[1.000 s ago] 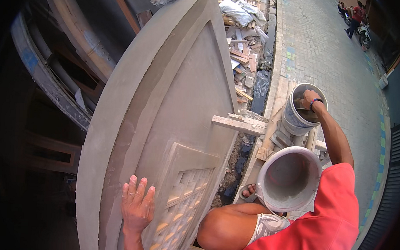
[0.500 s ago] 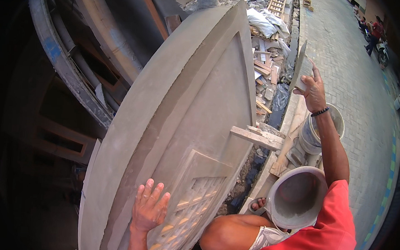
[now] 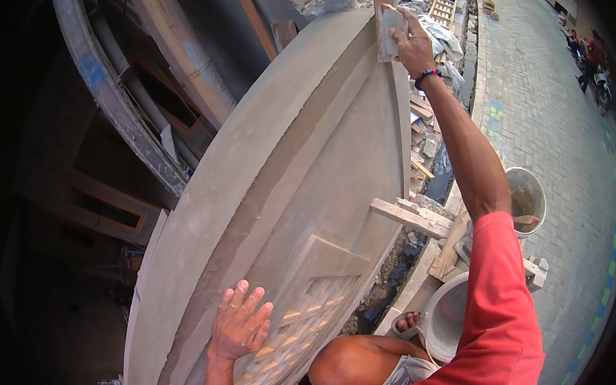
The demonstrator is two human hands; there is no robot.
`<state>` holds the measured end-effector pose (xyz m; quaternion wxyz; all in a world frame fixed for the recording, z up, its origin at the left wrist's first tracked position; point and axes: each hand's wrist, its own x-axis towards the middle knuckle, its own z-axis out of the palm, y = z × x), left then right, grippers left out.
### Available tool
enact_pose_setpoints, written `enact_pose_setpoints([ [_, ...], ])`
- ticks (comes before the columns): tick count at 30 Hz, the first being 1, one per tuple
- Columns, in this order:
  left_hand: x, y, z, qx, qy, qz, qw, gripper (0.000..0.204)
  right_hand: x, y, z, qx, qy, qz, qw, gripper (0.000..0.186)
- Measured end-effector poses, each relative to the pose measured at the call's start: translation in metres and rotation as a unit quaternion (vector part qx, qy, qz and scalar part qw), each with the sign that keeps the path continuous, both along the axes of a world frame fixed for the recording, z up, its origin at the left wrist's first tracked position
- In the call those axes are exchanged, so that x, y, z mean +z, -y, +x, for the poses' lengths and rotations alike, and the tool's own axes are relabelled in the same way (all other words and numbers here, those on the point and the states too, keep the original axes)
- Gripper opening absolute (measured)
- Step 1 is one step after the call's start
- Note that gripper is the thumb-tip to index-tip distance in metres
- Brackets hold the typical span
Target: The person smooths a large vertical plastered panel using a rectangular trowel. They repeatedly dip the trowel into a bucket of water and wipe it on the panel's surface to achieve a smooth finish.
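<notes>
My left hand [image 3: 242, 318] lies open, fingers apart, on the grey plastered concrete structure [image 3: 324, 158], beside a recessed lattice panel [image 3: 316, 311]. My right hand [image 3: 413, 48], arm stretched forward, grips a flat grey board-like float [image 3: 389, 33] against the far top edge of that structure. At lower right a grey bucket [image 3: 440, 321], smeared inside, is partly hidden by my red sleeve. Behind my forearm stands a second bucket [image 3: 528, 186] with dirty contents and a handled tool [image 3: 526, 219] in it.
A timber piece [image 3: 407, 219] juts from the structure toward a plank ledge [image 3: 451, 245]. A narrow drain [image 3: 398, 274] and rubble [image 3: 423, 129] run alongside. The paved lane [image 3: 549, 100] has people [image 3: 592, 57] and motorbikes [image 3: 602, 89]. Curved beams [image 3: 118, 92] stand left over a dark interior.
My right hand has come up out of the far bucket with the float and moved forward-left to the structure's top edge. My left hand stays on the plaster; the view has shifted slightly.
</notes>
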<state>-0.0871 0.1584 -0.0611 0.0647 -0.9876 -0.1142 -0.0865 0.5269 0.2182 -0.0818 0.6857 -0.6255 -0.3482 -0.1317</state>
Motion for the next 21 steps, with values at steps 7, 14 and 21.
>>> enact_pose_setpoints([
  [7, 0.002, -0.001, 0.000, -0.003, 0.002, -0.009, 1.000, 0.031, -0.075, 0.014, -0.042, 0.048, -0.068, -0.048, 0.995, 0.054],
  [14, 0.000, -0.002, -0.001, -0.002, 0.002, -0.017, 1.000, 0.032, 0.002, 0.015, -0.028, 0.056, -0.124, 0.000, 0.991, 0.055],
  [21, -0.002, -0.002, 0.000, -0.005, 0.016, -0.026, 1.000, 0.034, -0.095, 0.010, -0.042, -0.007, 0.015, -0.045, 0.999, 0.052],
])
